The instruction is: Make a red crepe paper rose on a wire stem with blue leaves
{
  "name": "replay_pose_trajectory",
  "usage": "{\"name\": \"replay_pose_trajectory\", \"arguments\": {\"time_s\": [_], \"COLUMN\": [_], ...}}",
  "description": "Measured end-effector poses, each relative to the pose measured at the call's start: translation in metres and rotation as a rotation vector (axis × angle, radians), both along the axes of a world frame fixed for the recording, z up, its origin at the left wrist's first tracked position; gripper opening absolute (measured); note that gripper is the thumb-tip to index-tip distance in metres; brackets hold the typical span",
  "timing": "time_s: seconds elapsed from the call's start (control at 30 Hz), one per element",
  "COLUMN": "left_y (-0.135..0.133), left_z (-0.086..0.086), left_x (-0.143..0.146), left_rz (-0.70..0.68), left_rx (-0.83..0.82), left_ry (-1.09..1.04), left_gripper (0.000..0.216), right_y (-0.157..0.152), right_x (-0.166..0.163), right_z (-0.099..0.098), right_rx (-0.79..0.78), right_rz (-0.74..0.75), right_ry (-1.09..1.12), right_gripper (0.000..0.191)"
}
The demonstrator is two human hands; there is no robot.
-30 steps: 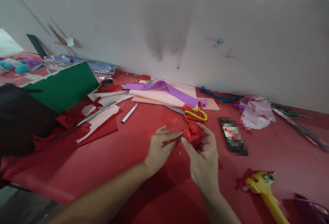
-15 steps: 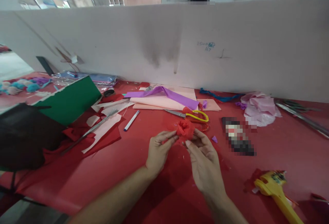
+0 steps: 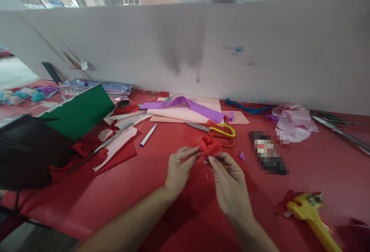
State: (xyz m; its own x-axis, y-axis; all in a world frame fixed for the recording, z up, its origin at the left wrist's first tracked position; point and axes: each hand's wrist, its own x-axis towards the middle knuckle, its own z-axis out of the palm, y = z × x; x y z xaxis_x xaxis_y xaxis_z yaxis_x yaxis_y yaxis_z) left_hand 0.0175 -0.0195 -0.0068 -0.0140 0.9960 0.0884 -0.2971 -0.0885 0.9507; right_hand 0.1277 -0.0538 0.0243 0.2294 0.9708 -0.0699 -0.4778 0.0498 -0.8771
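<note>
A red paper flower [image 3: 209, 146] with layered, ruffled petals is held up between my two hands, over the red table. My left hand [image 3: 179, 167] pinches its left edge between thumb and fingers. On the other side, my right hand [image 3: 229, 176] grips the lower right of the flower, thumb in front and fingers behind. Just beyond the flower lie scissors [image 3: 214, 129] with yellow and orange handles. The fingers hide the flower's underside.
A purple paper strip [image 3: 185, 104] rests on peach paper sheets [image 3: 173, 116]. A marker [image 3: 148, 134] lies to the left, near a green board [image 3: 81, 111] and a black bag [image 3: 29, 151]. At right are a yellow glue gun [image 3: 310, 215] and crumpled pink paper [image 3: 293, 122]. A white partition [image 3: 115, 47] stands behind.
The fingers of my right hand have shifted slightly on the flower, and its petals look a little more spread at the lower right. My left hand keeps its pinch.
</note>
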Motion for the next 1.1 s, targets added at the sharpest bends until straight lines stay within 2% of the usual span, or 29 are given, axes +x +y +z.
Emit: {"name": "replay_pose_trajectory", "arguments": {"time_s": [0.23,0.43,0.57,0.7,0.8,0.97,1.1], "left_y": [-0.001,-0.002,-0.002,-0.001,-0.001,-0.002,-0.002], "left_z": [-0.001,-0.002,-0.003,-0.003,-0.003,-0.003,-0.003], "left_x": [-0.001,0.0,0.0,0.0,0.001,0.0,0.0], "left_rz": [0.011,0.015,0.009,0.015,0.024,0.015,-0.029], "left_rx": [0.045,0.067,0.07,0.051,0.062,0.096,0.092], "left_ry": [0.058,0.162,0.18,0.178,0.173,0.175,0.159], "left_gripper": [0.018,0.017,0.018,0.017,0.017,0.015,0.014], "right_y": [0.001,0.007,0.007,0.005,0.006,0.009,0.01], "right_x": [0.002,0.013,0.016,0.016,0.015,0.017,0.019], "right_z": [0.001,0.003,0.005,0.004,0.006,0.011,0.008], "right_rx": [0.016,-0.052,-0.062,-0.051,-0.049,-0.069,-0.069], "right_rz": [0.012,-0.103,-0.155,-0.154,-0.147,-0.069,-0.133], "right_ry": [-0.004,0.104,0.08,0.041,0.096,0.134,0.128], "right_gripper": [0.014,0.012,0.012,0.011,0.01,0.01,0.006]}}
